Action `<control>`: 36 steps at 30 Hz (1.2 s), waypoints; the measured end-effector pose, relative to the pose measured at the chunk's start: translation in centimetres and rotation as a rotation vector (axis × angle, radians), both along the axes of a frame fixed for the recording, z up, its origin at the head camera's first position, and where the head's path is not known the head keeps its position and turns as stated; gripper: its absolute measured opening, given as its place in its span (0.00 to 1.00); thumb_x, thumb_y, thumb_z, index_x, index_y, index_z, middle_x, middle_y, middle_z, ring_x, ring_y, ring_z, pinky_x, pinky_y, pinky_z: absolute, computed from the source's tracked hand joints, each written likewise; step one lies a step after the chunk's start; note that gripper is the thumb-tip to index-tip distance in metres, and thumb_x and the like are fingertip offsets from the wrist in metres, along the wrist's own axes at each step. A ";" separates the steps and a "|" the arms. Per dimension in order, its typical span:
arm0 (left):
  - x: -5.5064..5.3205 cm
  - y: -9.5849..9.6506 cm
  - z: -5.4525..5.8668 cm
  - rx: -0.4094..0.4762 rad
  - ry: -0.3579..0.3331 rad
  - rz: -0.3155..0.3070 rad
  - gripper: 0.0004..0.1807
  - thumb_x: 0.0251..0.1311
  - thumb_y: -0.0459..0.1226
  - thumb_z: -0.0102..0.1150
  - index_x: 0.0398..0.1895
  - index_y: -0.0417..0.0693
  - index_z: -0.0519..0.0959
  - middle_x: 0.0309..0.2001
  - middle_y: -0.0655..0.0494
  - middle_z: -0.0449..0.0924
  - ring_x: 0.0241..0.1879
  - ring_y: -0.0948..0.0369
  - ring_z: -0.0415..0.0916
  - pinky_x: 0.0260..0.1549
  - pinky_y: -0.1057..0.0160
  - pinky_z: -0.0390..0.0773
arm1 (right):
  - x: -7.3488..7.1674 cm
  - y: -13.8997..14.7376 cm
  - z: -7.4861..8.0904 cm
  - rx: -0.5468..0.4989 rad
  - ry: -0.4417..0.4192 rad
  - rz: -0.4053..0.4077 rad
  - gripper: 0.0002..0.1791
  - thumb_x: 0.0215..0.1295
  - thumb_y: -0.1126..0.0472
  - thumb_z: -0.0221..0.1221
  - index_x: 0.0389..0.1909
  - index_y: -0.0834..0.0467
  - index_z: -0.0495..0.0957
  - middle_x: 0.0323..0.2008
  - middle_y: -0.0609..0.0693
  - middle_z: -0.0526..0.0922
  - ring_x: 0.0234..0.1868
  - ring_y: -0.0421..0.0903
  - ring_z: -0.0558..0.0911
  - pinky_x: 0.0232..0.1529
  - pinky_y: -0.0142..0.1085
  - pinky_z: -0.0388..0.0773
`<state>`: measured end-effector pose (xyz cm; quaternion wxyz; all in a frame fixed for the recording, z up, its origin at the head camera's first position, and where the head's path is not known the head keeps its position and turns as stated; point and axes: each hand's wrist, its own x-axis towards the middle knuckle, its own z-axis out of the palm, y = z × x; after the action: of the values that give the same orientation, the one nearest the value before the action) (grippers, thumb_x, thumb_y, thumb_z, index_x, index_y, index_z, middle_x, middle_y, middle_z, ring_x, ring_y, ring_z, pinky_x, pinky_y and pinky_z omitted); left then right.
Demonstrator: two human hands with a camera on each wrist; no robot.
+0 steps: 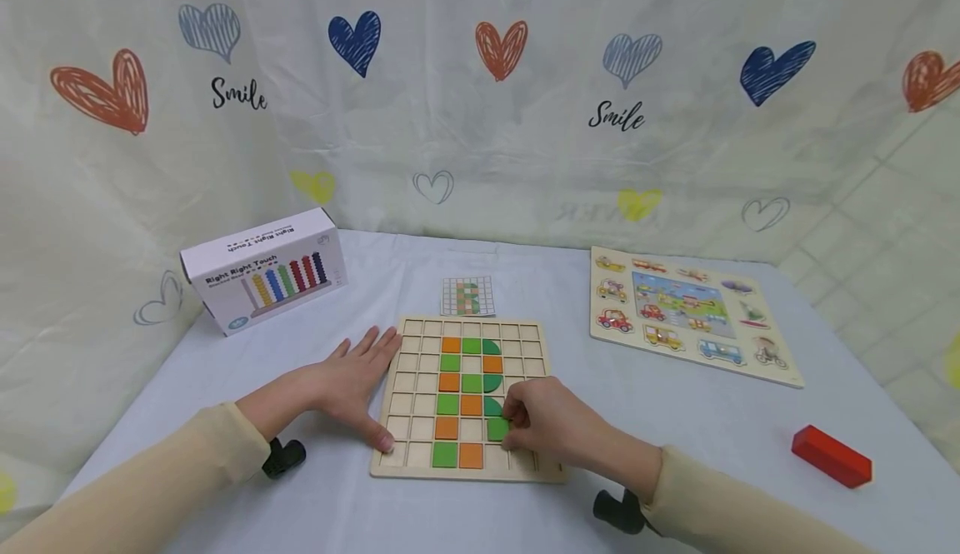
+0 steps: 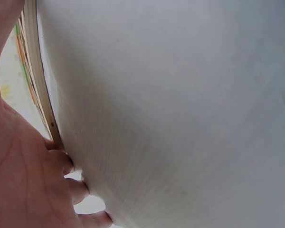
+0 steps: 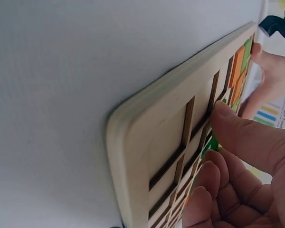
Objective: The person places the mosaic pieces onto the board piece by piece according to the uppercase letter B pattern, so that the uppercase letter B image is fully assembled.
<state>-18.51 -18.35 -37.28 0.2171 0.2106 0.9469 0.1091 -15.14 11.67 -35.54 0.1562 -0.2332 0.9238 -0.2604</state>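
A wooden grid board [image 1: 422, 472] lies on the table with orange and green square tiles and darker green rounded pieces in its middle columns. My left hand [image 1: 352, 383] rests along the board's left edge, fingers spread, thumb on the lower left rim. In the left wrist view, the palm [image 2: 23, 175] is beside the board's side edge [image 2: 40, 76]. With curled fingers, my right hand [image 1: 551, 421] pinches a light green square tile [image 1: 497, 430] at the third filled column, second row from the bottom. In the right wrist view, the thumb [image 3: 242, 128] and fingertips meet low over the grid.
Behind the board lies a small pattern card [image 1: 467, 296]. A white toy box [image 1: 270, 275] stands at the back left. To the right are a vehicle peg puzzle [image 1: 686, 312] and a red block [image 1: 831, 456]. A curtain with hearts hangs behind the table.
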 end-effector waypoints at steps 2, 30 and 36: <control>0.0 0.0 0.0 -0.003 -0.001 0.000 0.80 0.36 0.71 0.75 0.82 0.36 0.41 0.84 0.39 0.34 0.82 0.36 0.30 0.74 0.27 0.38 | 0.0 -0.2 0.0 0.012 0.000 -0.001 0.12 0.51 0.66 0.77 0.30 0.58 0.82 0.23 0.43 0.79 0.27 0.40 0.76 0.28 0.28 0.75; -0.1 0.0 0.0 -0.005 -0.004 0.000 0.81 0.36 0.71 0.75 0.82 0.37 0.40 0.84 0.39 0.34 0.82 0.37 0.29 0.75 0.27 0.37 | -0.4 -0.3 -0.9 -0.020 0.030 0.007 0.07 0.58 0.66 0.73 0.27 0.56 0.83 0.22 0.42 0.79 0.26 0.39 0.76 0.26 0.28 0.74; 0.0 0.0 0.0 -0.003 -0.001 -0.004 0.81 0.36 0.71 0.75 0.82 0.37 0.40 0.84 0.39 0.34 0.82 0.37 0.29 0.75 0.27 0.38 | -0.3 -0.4 -0.8 -0.029 0.030 0.006 0.06 0.57 0.66 0.74 0.29 0.57 0.84 0.24 0.41 0.81 0.27 0.39 0.76 0.28 0.27 0.75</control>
<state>-18.53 -18.39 -37.26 0.2183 0.2118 0.9465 0.1075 -15.45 11.30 -36.39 0.1398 -0.2422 0.9215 -0.2696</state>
